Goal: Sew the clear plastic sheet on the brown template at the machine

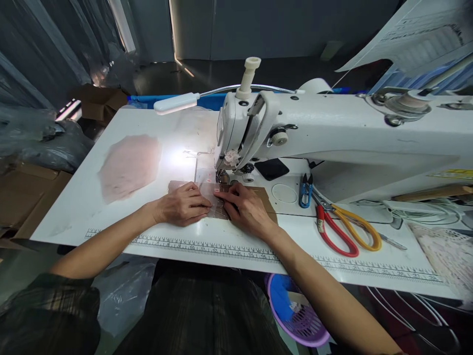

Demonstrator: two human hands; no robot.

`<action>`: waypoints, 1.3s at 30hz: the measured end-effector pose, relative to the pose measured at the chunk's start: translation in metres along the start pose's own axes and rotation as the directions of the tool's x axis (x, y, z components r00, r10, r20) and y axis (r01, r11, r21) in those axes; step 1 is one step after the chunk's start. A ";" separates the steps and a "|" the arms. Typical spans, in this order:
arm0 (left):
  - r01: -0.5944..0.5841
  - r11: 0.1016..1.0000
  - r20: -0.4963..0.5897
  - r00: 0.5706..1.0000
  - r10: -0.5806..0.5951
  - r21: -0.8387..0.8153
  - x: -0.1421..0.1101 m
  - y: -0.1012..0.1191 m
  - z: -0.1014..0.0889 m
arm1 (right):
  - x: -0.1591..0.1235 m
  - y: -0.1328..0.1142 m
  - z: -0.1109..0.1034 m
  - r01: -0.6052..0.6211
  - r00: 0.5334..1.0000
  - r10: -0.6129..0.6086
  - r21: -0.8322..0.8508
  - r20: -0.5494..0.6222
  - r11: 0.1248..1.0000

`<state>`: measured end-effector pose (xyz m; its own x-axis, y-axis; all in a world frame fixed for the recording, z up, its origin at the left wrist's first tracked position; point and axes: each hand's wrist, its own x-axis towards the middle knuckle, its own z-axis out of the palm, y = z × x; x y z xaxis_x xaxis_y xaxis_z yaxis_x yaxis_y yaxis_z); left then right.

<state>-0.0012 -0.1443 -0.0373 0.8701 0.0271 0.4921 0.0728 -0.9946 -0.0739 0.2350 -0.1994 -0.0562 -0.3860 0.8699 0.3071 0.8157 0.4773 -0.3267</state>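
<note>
A piece of sheer pinkish fabric (pixel 207 193) lies at the needle area of a white sewing machine (pixel 306 118), near the presser foot (pixel 222 176). On its left side my left hand (pixel 185 204) rests with curled fingers, closed on the fabric's edge. From the right, my right hand (pixel 247 208) grips the same fabric, index finger reaching toward a small pale pink mark on it. Both hands are close together, just in front of the foot. Under the hands is a brown flat piece (pixel 264 197), partly covered. Fingertip contact is partly hidden.
A sheer pink fabric piece (pixel 129 167) lies on the left of the white table (pixel 74 197). Blue thread snips (pixel 306 191) and red-and-yellow-handled scissors (pixel 338 231) lie right of my right hand. A lamp (pixel 176 103) lights the table. Below stands a purple basket (pixel 299 325).
</note>
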 end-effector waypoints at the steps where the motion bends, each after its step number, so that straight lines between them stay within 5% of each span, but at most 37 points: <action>1: 0.001 1.000 0.002 1.000 -0.001 0.001 0.000 0.000 0.000 | 0.000 0.000 0.000 0.002 1.000 -0.002 0.002 -0.002 1.000; 9: 0.032 0.997 0.087 0.996 -0.026 -0.068 -0.001 -0.001 -0.001 | 0.000 -0.001 -0.001 -0.005 1.000 0.005 -0.011 0.008 1.000; 17: 0.049 0.977 0.343 0.939 0.026 -0.209 0.020 -0.015 -0.016 | 0.002 0.000 -0.003 0.039 0.999 -0.037 -0.109 0.016 0.993; 26: 0.026 0.953 0.245 0.968 0.051 -0.303 0.015 -0.022 -0.007 | 0.006 -0.004 -0.008 0.038 0.991 -0.012 -0.193 0.132 0.980; 39: -0.026 0.997 0.340 0.939 0.050 -0.075 0.017 -0.021 -0.004 | 0.014 -0.008 -0.011 0.008 0.976 0.060 -0.311 0.210 0.950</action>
<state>0.0100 -0.1238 -0.0242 0.9866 0.0099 0.1631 0.0136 -0.9997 -0.0217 0.2279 -0.1929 -0.0390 -0.4179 0.9038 0.0926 0.9061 0.4220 -0.0295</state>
